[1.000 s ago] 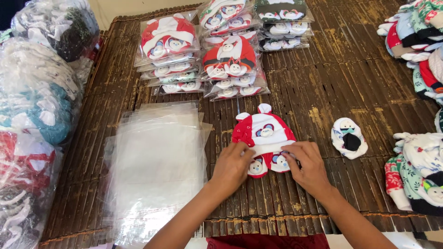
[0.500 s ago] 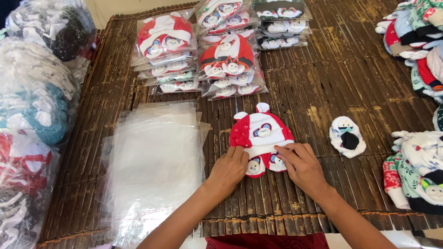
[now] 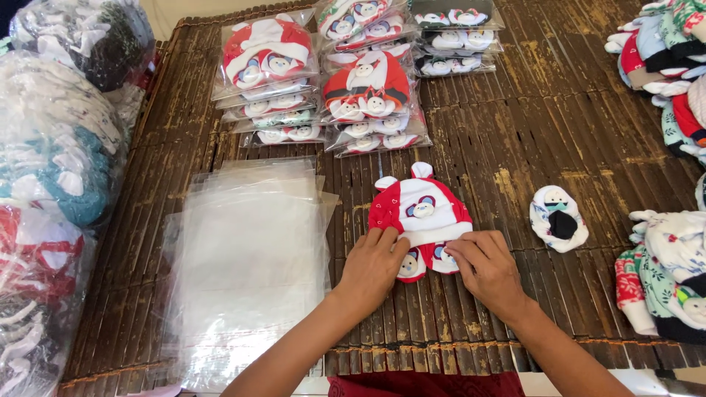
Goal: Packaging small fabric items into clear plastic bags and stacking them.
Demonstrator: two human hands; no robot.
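My left hand (image 3: 376, 266) and right hand (image 3: 487, 268), fingers flat, have edged slightly inward, pressing the red-and-white knitted baby hat set (image 3: 421, 213) onto the slatted bamboo bench (image 3: 471, 147); neither grips anything.

Both bare forearms enter from near edge, converging. Left hand (image 3: 373, 266) palm down, fingers curled, pressing. Right hand (image 3: 485, 266) palm down just beside it, fingertips pinching.
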